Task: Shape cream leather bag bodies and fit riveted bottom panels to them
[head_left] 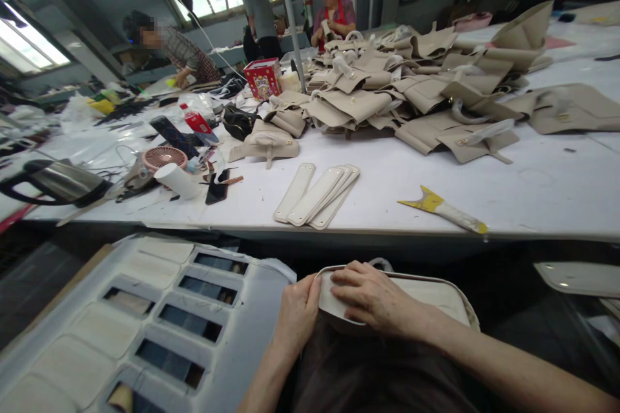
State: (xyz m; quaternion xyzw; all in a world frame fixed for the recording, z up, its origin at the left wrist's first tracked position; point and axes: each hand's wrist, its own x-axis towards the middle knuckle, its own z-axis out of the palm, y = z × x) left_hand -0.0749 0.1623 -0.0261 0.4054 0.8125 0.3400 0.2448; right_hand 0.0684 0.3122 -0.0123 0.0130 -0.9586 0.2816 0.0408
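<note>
A cream oval-ended bag piece [431, 293] with a raised rim rests at my lap, below the table edge. At its left end my left hand [300, 306] pinches the rim between thumb and fingers. My right hand [371, 297] lies on the flat cream surface near that same end, fingers spread and pressing on it. A clear loop shows behind the piece, just past my right hand. Beside my left hand is a white tray-like board [261, 284] with rectangular openings and cream panels [104, 329].
On the white table [378, 206] lie cream strips [322, 193], a yellow-tipped tool [443, 208], a heap of beige bag pieces [358, 106], a phone [217, 187], a white roll [178, 181], a pink fan [165, 158] and a kettle [62, 181]. Three people are beyond.
</note>
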